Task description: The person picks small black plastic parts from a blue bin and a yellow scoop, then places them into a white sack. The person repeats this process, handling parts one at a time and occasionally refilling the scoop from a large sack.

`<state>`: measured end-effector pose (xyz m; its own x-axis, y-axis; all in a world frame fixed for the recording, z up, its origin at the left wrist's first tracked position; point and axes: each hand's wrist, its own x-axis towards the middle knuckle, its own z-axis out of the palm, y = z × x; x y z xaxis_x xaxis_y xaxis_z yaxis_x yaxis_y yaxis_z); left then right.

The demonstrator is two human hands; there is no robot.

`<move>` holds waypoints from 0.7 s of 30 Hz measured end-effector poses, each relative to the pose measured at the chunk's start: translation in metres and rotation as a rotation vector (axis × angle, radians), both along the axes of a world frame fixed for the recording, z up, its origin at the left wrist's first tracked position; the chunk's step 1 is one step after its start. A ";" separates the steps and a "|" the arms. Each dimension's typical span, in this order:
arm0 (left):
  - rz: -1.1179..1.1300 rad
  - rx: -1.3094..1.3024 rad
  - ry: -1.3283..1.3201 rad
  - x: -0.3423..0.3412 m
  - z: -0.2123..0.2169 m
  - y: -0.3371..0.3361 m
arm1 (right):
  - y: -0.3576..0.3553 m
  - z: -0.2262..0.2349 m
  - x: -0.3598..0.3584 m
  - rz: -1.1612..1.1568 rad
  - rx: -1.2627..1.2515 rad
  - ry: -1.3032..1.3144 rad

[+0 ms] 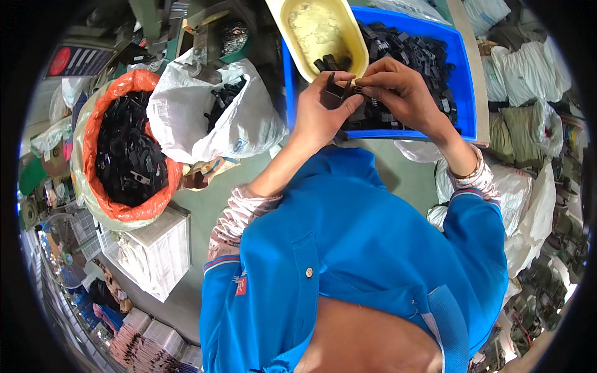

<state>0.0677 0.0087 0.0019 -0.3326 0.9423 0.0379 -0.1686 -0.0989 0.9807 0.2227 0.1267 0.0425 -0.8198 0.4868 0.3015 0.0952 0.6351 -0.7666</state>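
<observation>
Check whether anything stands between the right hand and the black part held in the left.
Nothing visible does: the right hand is close beside the black part, which the left hand holds. The yellow tub lies beyond both hands, not between.

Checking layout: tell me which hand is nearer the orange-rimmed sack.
Left: the left hand is right of the orange-rimmed sack, beyond the white sack; the right hand is farther right.

Before me, the bin [467, 93] holds parts [426, 56]; the tub [320, 28] overlaps its far left corner, with parts at its near end. My hands [404, 93] meet above the bin, just on my side of the tub. Left of the bin stands the sack [177, 124], then the bag [174, 186], both containing parts; the crate [165, 258] stands nearer me.
</observation>
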 end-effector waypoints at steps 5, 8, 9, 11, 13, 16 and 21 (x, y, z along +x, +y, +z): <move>0.131 0.097 0.056 -0.022 -0.002 -0.003 | -0.007 -0.009 -0.031 -0.012 -0.662 0.135; 0.178 0.008 -0.057 -0.036 0.000 -0.009 | -0.022 -0.022 -0.045 -0.108 -0.624 0.160; 0.218 0.032 -0.075 -0.039 -0.002 -0.009 | -0.028 -0.026 -0.047 -0.125 -0.666 0.111; 0.193 0.032 -0.052 -0.051 -0.003 -0.012 | -0.036 -0.042 -0.053 -0.119 -0.923 0.158; 0.177 0.073 0.106 -0.066 -0.004 -0.014 | -0.030 -0.041 -0.055 -0.133 -0.939 0.143; 0.160 0.199 0.545 -0.089 -0.006 -0.010 | -0.024 -0.044 -0.060 -0.089 -0.977 0.200; 0.134 0.121 0.598 -0.100 -0.002 -0.008 | -0.020 -0.047 -0.067 -0.085 -0.863 0.211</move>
<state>-0.0325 0.0011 0.0003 -0.3362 0.8711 0.3579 0.4277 -0.1973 0.8821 0.1558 0.1069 -0.0046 -0.7393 0.6709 -0.0577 -0.0816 -0.1744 -0.9813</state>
